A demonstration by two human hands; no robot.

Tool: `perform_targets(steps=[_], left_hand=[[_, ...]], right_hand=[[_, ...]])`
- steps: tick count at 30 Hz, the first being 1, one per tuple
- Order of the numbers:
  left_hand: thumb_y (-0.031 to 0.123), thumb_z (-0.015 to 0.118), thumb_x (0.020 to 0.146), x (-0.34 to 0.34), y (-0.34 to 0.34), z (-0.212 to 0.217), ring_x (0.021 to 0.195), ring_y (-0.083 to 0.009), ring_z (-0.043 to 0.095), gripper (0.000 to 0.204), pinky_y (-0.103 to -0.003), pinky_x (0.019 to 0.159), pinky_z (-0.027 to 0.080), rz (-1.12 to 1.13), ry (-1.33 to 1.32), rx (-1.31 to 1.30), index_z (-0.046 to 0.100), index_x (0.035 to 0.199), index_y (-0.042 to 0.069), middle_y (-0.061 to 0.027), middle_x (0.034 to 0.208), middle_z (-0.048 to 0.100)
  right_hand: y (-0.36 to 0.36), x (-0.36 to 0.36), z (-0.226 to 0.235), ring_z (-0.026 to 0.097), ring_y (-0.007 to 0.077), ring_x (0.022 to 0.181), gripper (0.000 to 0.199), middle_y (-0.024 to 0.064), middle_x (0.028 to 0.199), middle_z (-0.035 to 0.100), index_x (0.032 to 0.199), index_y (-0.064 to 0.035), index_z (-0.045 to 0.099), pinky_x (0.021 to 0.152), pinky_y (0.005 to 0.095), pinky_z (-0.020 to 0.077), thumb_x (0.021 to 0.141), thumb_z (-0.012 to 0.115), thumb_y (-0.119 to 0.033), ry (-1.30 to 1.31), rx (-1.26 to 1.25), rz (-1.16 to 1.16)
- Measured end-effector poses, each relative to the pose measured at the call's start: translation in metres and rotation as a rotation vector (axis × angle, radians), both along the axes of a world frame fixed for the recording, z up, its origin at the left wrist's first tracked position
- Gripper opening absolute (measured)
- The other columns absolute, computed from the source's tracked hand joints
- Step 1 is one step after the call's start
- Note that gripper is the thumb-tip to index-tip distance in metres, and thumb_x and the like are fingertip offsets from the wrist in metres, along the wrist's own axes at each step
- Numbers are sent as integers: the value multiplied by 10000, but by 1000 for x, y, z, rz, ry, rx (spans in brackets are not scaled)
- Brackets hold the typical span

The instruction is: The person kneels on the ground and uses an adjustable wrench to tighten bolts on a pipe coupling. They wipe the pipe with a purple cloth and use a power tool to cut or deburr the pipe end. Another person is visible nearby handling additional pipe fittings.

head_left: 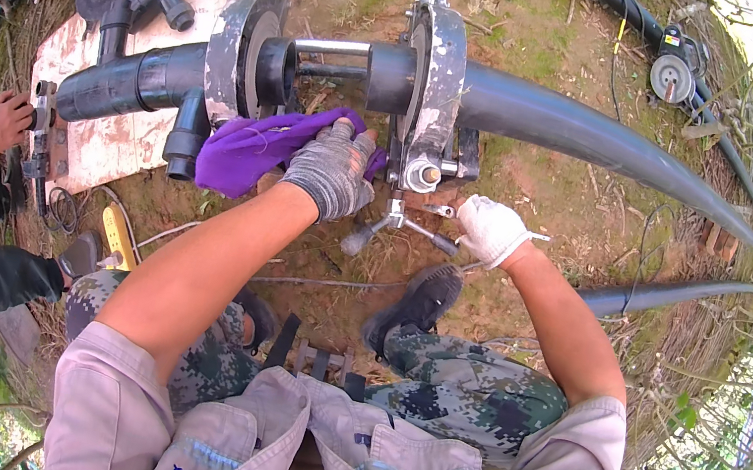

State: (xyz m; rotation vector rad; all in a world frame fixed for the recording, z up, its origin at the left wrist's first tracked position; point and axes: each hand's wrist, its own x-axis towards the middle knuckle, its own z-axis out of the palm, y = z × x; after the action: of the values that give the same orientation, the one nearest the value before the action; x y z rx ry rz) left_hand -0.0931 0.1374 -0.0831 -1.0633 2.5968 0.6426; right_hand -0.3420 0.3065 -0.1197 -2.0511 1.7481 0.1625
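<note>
— Black plastic, mostly: the long pipe runs from the right clamp ring off toward the right rim, bending with the lens, smooth and matte.

— How much room is there around that clamp ring?

— Bare dirt and dry grass lie open to its right and below it. To its left there is a gap crossed by steel guide rods, then the left clamp ring, a worn pale metal disc gripping the short pipe with its tee fitting. That side rests on a pale board. A second thin pipe lies on the ground, well right of the clamp ring and lower.

— And the cloth?

— The purple cloth, soft and crumpled, hangs just left of the right clamp ring, under the gap between the rings. The left hand, in a grey knit glove, is pressed down on it with the fingers curled over its upper edge, close to the ring's base.

— The other hand?

— The right hand, in a white knit glove, is just right of and below the ring, closed around the end of a metal handle that sticks out from the ring's foot.

— Anyone else?

— Another person's hand rests on the frame's end, far left of the ring. A yellow tool lies on the ground below the board.
</note>
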Motion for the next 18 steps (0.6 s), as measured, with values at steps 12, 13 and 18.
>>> perform_targets(steps=[12, 13, 18], left_hand=[[497, 716, 848, -14, -16, -1, 1263, -452, 521, 674, -496, 1083, 422, -92, -84, 53, 531, 1349, 85, -323, 1419, 434], [496, 720, 844, -14, -17, -5, 1262, -454, 521, 679, -496, 1083, 422, -97, -71, 49, 531, 1349, 84, -321, 1418, 435], [518, 733, 829, -17, -23, -12, 1264, -419, 535, 692, -504, 1062, 438, -94, -76, 96, 560, 1340, 83, -258, 1395, 467]], right_hand=[[-8, 5, 4, 672, 370, 883, 234, 181, 914, 655, 1029, -57, 569, 747, 465, 549, 832, 647, -157, 2, -1, 60], [-13, 11, 13, 683, 361, 882, 200, 178, 919, 667, 1016, -58, 580, 745, 462, 557, 851, 626, -162, 74, 53, 25], [-44, 70, 77, 723, 333, 904, 168, 171, 965, 717, 999, -65, 641, 757, 454, 587, 929, 525, -164, 315, 178, 1]])
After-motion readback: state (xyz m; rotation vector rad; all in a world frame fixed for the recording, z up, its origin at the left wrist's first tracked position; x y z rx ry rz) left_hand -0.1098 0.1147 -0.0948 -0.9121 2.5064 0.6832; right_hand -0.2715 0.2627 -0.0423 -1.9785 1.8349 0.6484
